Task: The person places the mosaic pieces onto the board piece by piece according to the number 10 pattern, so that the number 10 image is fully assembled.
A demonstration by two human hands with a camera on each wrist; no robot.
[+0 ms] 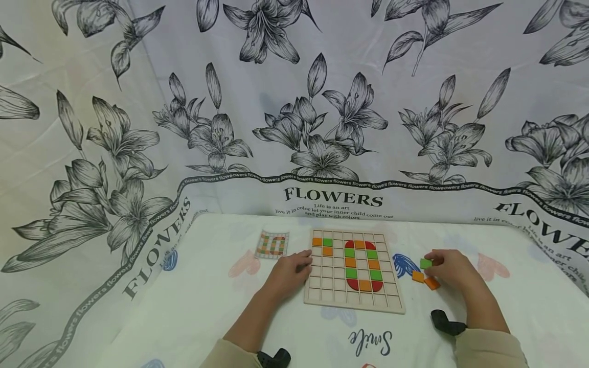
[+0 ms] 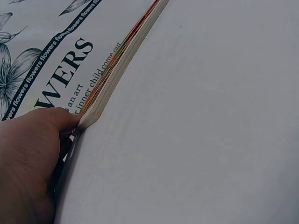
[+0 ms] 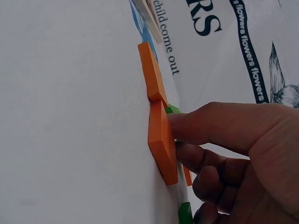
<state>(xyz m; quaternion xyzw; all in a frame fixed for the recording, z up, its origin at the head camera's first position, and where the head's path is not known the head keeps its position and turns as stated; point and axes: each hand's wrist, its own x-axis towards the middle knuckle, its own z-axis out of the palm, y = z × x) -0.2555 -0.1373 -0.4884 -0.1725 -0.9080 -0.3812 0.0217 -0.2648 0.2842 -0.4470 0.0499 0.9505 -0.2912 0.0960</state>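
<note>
A square wooden grid board (image 1: 325, 286) lies on the table, bearing red, green and orange tiles in an upright ring, plus several orange and green tiles at its upper left. My left hand (image 1: 291, 273) rests at the board's left edge, fingers loosely bent against it; the left wrist view shows the thumb touching the board's corner. To the right of the board, my right hand (image 1: 453, 268) pinches a green tile (image 1: 424, 263) between thumb and finger. Two orange tiles (image 1: 417, 276) lie beside it. More tiles, including another green tile (image 3: 185, 213), show partly behind the fingers in the right wrist view.
A small pattern card (image 1: 272, 244) with a coloured grid lies left of the board, beyond the left hand. The table wears a white printed cloth (image 1: 207, 306). A flower-printed curtain (image 1: 322, 102) hangs behind it. Black straps (image 1: 446, 323) sit on both wrists.
</note>
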